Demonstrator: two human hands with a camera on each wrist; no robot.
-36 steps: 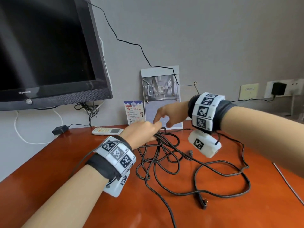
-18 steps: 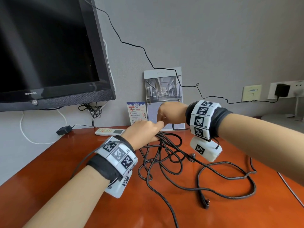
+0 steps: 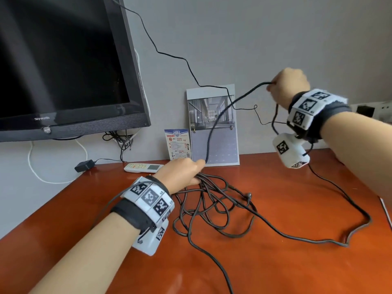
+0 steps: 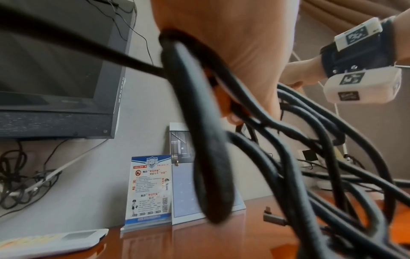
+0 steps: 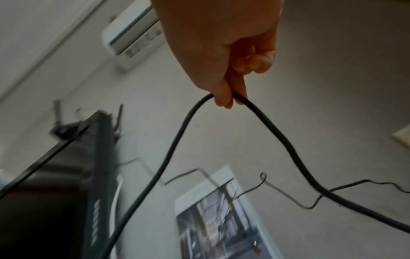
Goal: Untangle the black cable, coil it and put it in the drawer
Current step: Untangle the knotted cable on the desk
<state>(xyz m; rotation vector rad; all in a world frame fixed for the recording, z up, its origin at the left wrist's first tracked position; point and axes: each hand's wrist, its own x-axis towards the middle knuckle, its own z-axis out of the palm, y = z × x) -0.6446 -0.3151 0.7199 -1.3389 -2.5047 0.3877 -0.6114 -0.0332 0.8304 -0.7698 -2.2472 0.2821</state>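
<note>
A long black cable (image 3: 214, 205) lies in tangled loops on the red-brown table (image 3: 275, 262). My left hand (image 3: 183, 172) sits low at the back of the tangle and grips a bunch of its strands (image 4: 199, 122). My right hand (image 3: 284, 88) is raised in front of the wall and pinches one strand (image 5: 250, 105) between thumb and fingers. That strand arcs down to the left hand on one side. On the other it hangs past my right wrist to a wide loop (image 3: 360, 225) on the table. A metal plug end (image 3: 249, 196) lies in the tangle. No drawer shows in any view.
A black TV (image 3: 63, 66) hangs at the left, with a thin wall wire (image 3: 191, 68) running toward sockets (image 3: 364, 111) at the right. A white remote (image 3: 144, 167), a small leaflet stand (image 3: 177, 144) and a calendar (image 3: 212, 124) line the table's back edge. A black adapter (image 3: 84, 165) lies near the wall.
My right hand has risen from the tangle up and to the right, drawing one strand out into a high arc. The left hand has stayed on the bunch.
</note>
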